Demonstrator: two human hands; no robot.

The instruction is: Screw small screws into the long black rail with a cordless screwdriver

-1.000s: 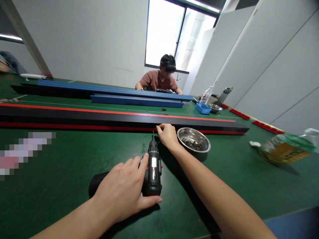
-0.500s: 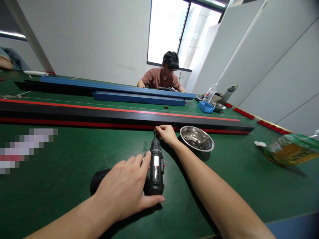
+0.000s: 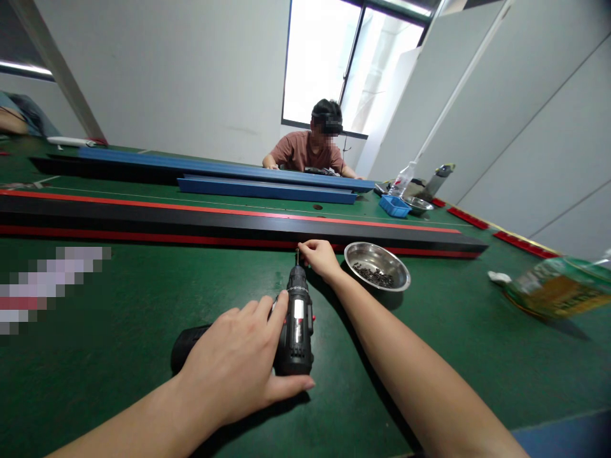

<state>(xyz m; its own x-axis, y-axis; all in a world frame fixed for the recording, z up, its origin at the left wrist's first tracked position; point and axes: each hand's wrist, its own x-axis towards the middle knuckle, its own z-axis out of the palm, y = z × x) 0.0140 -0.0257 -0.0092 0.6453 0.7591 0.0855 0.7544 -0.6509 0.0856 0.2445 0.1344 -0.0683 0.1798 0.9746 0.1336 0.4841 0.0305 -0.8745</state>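
Drill [image 3: 294,327]: turned on its side at the green table [image 3: 119,362], bit aimed at the bar [image 3: 157,219].
Left hand [image 3: 233,350]: wrapped round the drill, gripping it.
Right hand [image 3: 319,257]: fingertips pinched together by the bit's tip (anything between them is too small to make out).
Bar: long, black with red edges, lying just beyond the bit.
Bowl [image 3: 375,256]: metal, right of the right hand, small dark pieces [image 3: 376,276] inside.
Blue bars [image 3: 267,189]: farther back, before a co-worker [image 3: 293,149].
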